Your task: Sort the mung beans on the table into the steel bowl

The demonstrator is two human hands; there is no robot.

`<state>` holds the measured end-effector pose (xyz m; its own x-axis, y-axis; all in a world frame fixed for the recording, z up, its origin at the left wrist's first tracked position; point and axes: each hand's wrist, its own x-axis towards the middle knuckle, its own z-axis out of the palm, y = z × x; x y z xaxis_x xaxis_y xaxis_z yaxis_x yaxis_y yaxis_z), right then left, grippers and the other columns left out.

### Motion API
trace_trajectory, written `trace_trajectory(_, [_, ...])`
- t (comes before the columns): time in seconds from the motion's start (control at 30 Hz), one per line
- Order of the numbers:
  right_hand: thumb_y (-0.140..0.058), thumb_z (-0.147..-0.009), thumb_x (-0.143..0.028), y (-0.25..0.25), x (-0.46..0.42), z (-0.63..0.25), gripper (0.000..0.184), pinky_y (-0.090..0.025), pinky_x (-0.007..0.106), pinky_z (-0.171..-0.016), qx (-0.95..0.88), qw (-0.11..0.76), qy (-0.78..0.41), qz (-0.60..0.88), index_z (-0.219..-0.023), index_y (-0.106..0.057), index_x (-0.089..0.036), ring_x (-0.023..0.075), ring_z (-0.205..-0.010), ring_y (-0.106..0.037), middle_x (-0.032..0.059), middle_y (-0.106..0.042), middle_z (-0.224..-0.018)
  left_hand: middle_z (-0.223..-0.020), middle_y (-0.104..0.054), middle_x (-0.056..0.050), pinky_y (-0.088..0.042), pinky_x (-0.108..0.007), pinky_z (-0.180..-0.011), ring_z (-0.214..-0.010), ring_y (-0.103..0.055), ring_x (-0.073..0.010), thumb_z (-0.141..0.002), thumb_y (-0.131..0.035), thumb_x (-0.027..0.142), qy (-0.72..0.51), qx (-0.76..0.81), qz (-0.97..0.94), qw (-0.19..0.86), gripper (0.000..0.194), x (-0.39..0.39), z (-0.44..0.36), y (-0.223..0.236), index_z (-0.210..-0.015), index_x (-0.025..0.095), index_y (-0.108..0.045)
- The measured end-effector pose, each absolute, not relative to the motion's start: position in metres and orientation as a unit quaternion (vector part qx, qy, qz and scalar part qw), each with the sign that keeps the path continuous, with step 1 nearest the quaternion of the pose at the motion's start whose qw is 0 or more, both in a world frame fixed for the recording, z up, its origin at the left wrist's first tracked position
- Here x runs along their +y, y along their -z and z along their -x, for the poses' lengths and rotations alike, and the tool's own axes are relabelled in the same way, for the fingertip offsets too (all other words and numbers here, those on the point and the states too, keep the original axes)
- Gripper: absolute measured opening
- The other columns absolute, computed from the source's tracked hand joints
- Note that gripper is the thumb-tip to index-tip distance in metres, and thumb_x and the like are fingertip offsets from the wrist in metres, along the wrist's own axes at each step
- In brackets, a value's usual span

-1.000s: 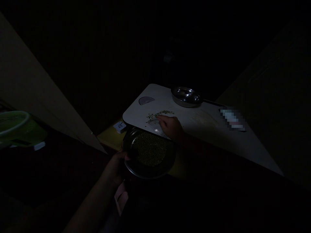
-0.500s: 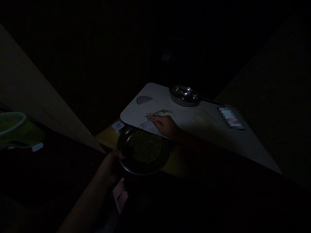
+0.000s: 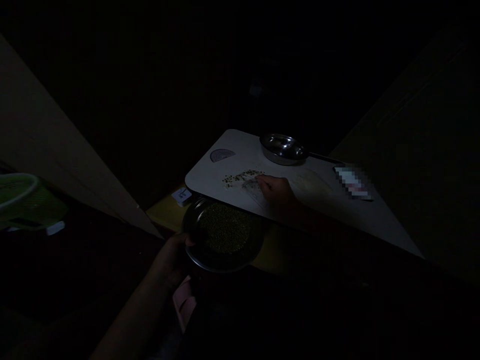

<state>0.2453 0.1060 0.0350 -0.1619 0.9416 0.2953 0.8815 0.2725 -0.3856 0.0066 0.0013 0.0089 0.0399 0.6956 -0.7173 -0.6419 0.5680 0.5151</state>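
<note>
The scene is very dark. My left hand grips the near left rim of a round metal plate filled with small green grains, held just below the edge of a white table top. My right hand rests on the table with its fingers together and pointing left, touching a scatter of the same green grains. Whether anything lies under the fingers I cannot make out.
An empty steel bowl stands at the table's far edge, with a dark half-round mark to its left. A blurred white packet lies at the right. A small white card sits on a yellow surface below. A green basket is far left.
My right hand has drawn back to the right from the table's near edge by the plate to the scattered grains. The plate stays held in my left hand.
</note>
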Motion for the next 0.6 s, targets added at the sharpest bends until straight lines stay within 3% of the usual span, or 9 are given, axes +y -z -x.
trace_trajectory(0.17, [-0.041,-0.091,-0.021,-0.038,0.111,-0.254,0.036,-0.051,0.031,-0.087,-0.746,0.246,-0.045,0.617,-0.107,-0.074,-0.018,0.0225,-0.101,-0.069,0.0088,-0.075,-0.110,-0.046,-0.054,-0.003,-0.040,-0.021,-0.042,-0.042,-0.048,-0.0111,-0.046,-0.051,0.000,-0.458,0.542,-0.049,0.703,0.015,0.000,-0.007,-0.011,-0.050,0.011,-0.059])
trace_trajectory(0.33, [-0.042,-0.090,-0.022,-0.032,0.109,-0.250,0.036,-0.052,0.033,-0.084,-0.747,0.225,-0.032,0.624,-0.104,-0.075,-0.023,0.0240,-0.099,-0.069,0.0072,-0.077,-0.101,-0.046,-0.051,-0.001,-0.038,-0.021,-0.041,-0.041,-0.046,-0.0103,-0.043,-0.052,0.000,-0.468,0.524,-0.054,0.710,0.017,-0.001,-0.009,-0.010,-0.054,0.012,-0.059])
trace_trajectory(0.6, [-0.047,-0.089,-0.022,-0.032,0.108,-0.227,0.035,-0.053,0.035,-0.089,-0.752,0.282,-0.081,0.591,-0.111,-0.073,-0.019,0.0227,-0.102,-0.069,0.0095,-0.074,-0.110,-0.049,-0.055,0.000,-0.040,-0.022,-0.043,-0.043,-0.050,-0.0118,-0.041,-0.053,0.000,-0.465,0.525,-0.075,0.709,0.027,0.000,-0.007,-0.010,-0.062,0.014,-0.060])
